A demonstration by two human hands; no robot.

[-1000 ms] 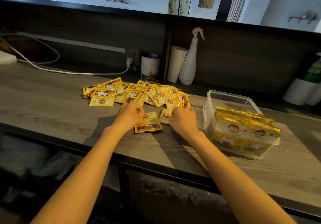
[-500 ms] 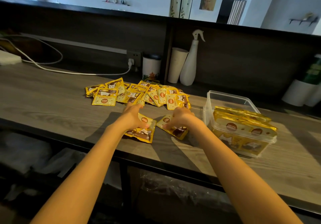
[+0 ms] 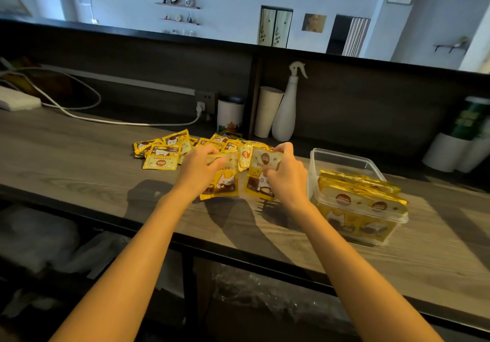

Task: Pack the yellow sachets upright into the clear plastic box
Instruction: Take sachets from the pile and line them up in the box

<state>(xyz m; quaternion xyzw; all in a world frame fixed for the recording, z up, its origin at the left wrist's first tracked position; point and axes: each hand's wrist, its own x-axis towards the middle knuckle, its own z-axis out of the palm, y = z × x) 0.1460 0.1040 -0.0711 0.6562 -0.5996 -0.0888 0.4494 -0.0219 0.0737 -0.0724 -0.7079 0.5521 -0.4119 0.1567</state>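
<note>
Fingers (image 3: 284, 147) of both hands are clamped on yellow foil sachets with a cat print. The left hand (image 3: 197, 168) pinches one sachet (image 3: 224, 182) by its top edge and the right hand (image 3: 287, 176) pinches a second sachet (image 3: 258, 180). Both sachets hang upright, side by side, at 12 o'clock, just above the grey wood-grain worktop (image 3: 79, 172). At 2 o'clock, just beside the right hand, stands the clear rectangular plastic box (image 3: 344, 157). Its near half holds a row of packed sachets (image 3: 358, 195) set on edge, and its far half looks bare. Farther off, at 11 o'clock, a loose heap of sachets (image 3: 161, 156) lies flat. I judge the job to be around its middle: part is packed, a good many are left, and the two in hand are not yet in the box. Half a second ago these two lay low and tilted against the worktop; now they are lifted, upright and nearly touching. Beyond the heap, at 1 o'clock, stands a white spray bottle (image 3: 285, 113).
</note>
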